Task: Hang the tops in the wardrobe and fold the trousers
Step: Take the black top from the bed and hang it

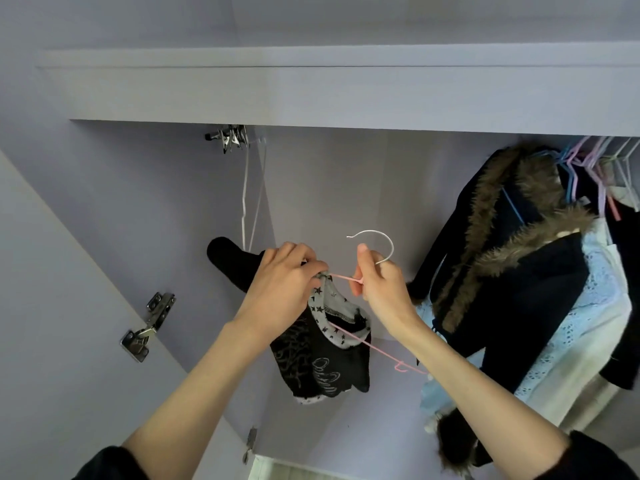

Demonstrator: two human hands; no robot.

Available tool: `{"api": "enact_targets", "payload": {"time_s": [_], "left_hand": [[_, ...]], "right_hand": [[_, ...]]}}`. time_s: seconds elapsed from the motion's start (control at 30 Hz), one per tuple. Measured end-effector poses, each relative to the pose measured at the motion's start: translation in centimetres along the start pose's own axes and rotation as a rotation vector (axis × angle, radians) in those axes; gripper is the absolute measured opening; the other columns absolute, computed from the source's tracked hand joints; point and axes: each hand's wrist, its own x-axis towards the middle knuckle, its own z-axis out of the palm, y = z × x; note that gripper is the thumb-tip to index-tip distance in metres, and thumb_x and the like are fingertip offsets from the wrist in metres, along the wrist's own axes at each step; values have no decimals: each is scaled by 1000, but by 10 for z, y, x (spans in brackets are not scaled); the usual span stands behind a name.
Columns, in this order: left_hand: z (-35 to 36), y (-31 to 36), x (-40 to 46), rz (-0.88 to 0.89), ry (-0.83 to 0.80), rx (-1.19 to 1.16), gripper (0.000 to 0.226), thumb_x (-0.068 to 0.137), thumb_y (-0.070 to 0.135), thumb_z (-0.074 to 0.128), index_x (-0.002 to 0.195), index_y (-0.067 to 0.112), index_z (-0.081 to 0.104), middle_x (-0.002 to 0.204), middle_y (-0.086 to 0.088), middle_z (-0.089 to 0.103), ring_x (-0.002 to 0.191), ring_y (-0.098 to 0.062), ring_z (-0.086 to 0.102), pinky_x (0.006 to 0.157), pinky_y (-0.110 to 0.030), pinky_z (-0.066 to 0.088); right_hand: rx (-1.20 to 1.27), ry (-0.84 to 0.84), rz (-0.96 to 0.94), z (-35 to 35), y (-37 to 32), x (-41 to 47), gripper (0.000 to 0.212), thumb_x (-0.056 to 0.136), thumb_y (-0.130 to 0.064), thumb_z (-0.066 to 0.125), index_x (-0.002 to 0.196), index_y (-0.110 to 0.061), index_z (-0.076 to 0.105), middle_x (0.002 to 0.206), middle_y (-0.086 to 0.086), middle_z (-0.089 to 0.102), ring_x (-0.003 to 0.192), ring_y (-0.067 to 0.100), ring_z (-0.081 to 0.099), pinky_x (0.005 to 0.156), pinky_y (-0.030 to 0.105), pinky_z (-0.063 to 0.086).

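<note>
A black top (322,362) with grey star-patterned trim hangs from a thin pink hanger (377,351) in front of the open wardrobe. My left hand (287,285) pinches the top's collar where it meets the hanger's left arm. My right hand (377,289) grips the hanger's neck just below its white metal hook (381,240), which points up and is not on the rail. The hanger's right arm slopes down behind my right forearm.
Dark fur-trimmed coats (512,258), a pale blue garment (588,323) and pastel hangers (588,164) crowd the rail on the right. A black garment (232,261) hangs on a white hanger at the left. Door hinges (145,327) sit on the open left door.
</note>
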Motion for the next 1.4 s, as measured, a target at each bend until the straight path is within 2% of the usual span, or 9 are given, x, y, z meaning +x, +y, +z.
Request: {"api": "enact_targets", "payload": {"time_s": [0.17,0.27,0.37,0.5,0.6,0.9,1.13,1.3,1.4], "left_hand": [[-6,-6,1,89,-57,-26,29,61,-5,82,80,14,70,72,3,62,64,-20,61,78,-21,29],[-11,-12,-4,92,-11,-77,27,66,-10,74,82,11,69,76,1,63,66,-20,60,77,-21,31],[-22,-15,-5,89,26,-121,15,76,-1,61,84,10,69,79,0,64,71,-15,55,75,-21,36],[-35,-14,-6,66,61,-152,14,81,3,56,87,9,68,83,0,63,75,-11,52,63,-31,50],[-41,-19,-13,58,86,-167,14,86,9,53,88,9,67,84,0,63,76,-12,55,59,-33,54],[-42,-25,-27,10,105,-221,21,90,15,46,92,8,65,86,-1,61,77,-9,53,69,-17,42],[-41,-29,-31,-7,106,-232,14,87,4,53,91,7,66,86,-1,62,79,-8,54,69,-20,46],[-44,-39,-40,-58,130,-143,24,89,21,49,94,9,68,86,2,64,76,-6,53,57,-30,51],[-43,-43,-45,-165,183,-61,17,86,16,55,92,8,69,82,-1,64,74,-9,50,53,-28,50]], "right_hand": [[317,-454,134,-28,12,2,39,84,-51,56,93,-13,56,76,4,68,60,11,53,58,23,39],[221,-739,285,-60,37,9,63,67,-67,65,117,-30,57,119,-8,63,109,7,59,82,24,51],[-53,-800,391,-65,59,4,47,82,-51,63,125,-35,53,129,-17,53,127,6,44,101,29,42],[-240,-861,372,-22,62,-4,15,93,-35,56,103,-26,62,96,-15,58,95,5,54,78,17,44],[-110,-765,378,-6,56,-6,24,92,-38,53,74,-24,60,73,-9,57,68,6,52,64,16,41],[41,-1017,425,1,54,-15,23,95,-33,51,74,-28,59,63,-17,45,61,4,38,60,17,33],[-122,-841,360,-13,46,-13,12,92,-20,59,84,-13,65,70,-16,64,64,-6,55,61,3,38],[-594,-479,113,-37,67,14,18,83,-10,69,100,-3,68,86,9,61,81,14,51,61,17,35],[-455,-282,195,-66,79,23,11,81,-2,66,86,-11,68,77,4,61,80,15,54,67,18,38]]}}
